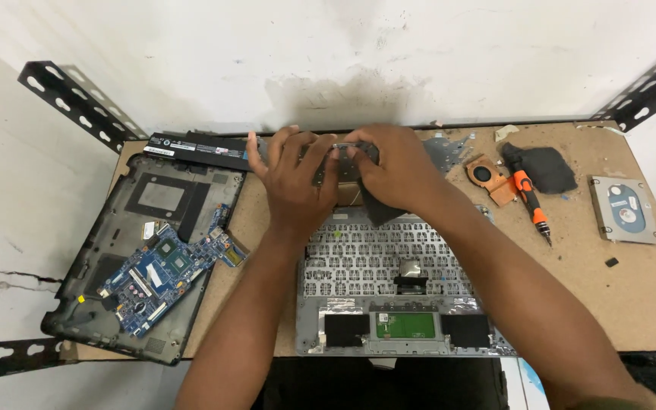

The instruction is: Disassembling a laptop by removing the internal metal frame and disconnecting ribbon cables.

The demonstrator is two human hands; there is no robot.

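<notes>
Both the left hand (291, 178) and right hand (392, 171) close their grip on a small dark flat laptop part (343, 161), its long axis running left-right, above the upturned grey keyboard frame (389, 292)

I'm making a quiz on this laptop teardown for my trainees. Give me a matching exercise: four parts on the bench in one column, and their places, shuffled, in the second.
Things:
1. blue circuit board
2. orange-handled screwdriver
3. hard drive
4. battery bar

Places:
A. far right of the table, lying flat
B. on the black bottom case at left
C. at the back of the table, by the left hand
D. right of the right hand, beside the copper cooler

Pairs: 1-B, 2-D, 3-A, 4-C
</notes>
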